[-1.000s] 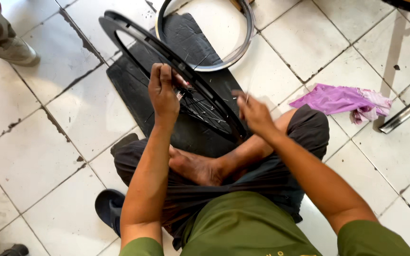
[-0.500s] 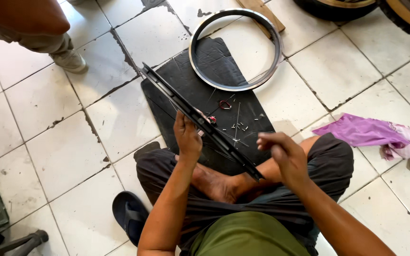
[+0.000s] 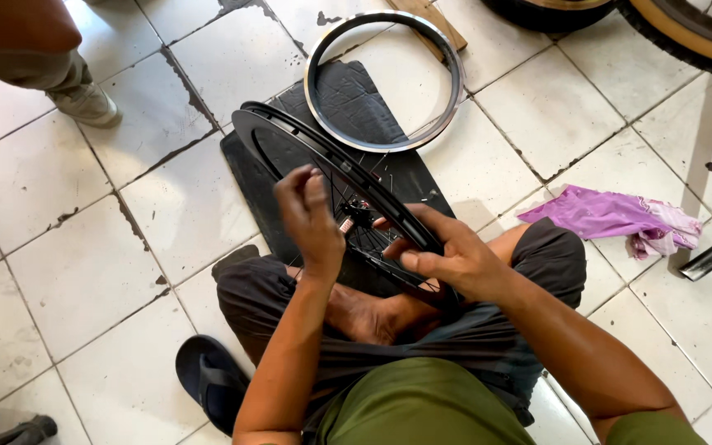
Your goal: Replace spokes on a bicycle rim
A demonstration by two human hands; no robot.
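Wheel rim [image 3: 290, 136] now swung wider, right hand [image 3: 447, 255] on its edge.

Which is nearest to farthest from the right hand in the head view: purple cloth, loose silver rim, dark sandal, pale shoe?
From the right hand, which grips the black spoked wheel:
1. Purple cloth, on the tiles to its right.
2. Loose silver rim, flat on the floor ahead, upper centre.
3. Dark sandal, lower left by the knee; close to the rim's rank, hard to call.
4. Pale shoe, far upper left, on another person's foot.
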